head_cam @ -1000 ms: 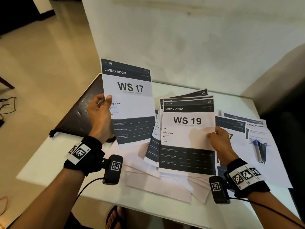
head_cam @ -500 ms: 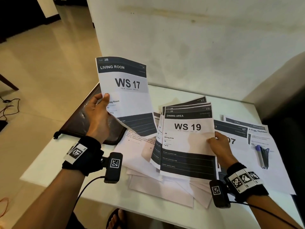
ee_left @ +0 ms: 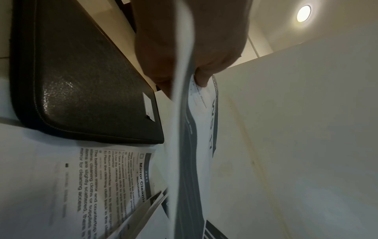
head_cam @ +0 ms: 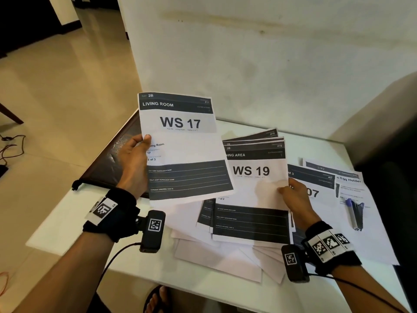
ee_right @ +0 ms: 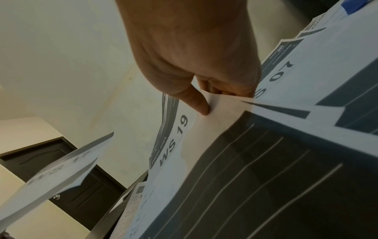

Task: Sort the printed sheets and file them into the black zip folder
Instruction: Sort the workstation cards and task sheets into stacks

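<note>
My left hand (head_cam: 135, 159) pinches the left edge of the "WS 17" Living Room sheet (head_cam: 182, 150), thumb on its face, and holds it raised over the table; the left wrist view shows this sheet (ee_left: 184, 145) edge-on. My right hand (head_cam: 293, 195) pinches the right edge of a fanned bundle topped by the "WS 19" Dining Area sheet (head_cam: 252, 190), thumb on top (ee_right: 196, 103). The black zip folder (head_cam: 112, 163) lies shut at the table's far left, behind my left hand, and shows as a dark leathery slab (ee_left: 81, 80) in the left wrist view.
More sheets lie loose on the white table (head_cam: 67, 222): a "07" sheet (head_cam: 316, 188), an "Egg Holder" sheet (head_cam: 352, 184) with a blue marker (head_cam: 354, 213) on it at right, blank-side pages (head_cam: 225, 256) near the front edge. A "Mirror Cleaning" sheet (ee_left: 114, 177) lies beside the folder. A wall stands behind.
My left hand has brought the WS 17 sheet down and rightward, so it now overlaps the left edge of the WS 19 bundle. My right hand keeps its hold on the bundle.
</note>
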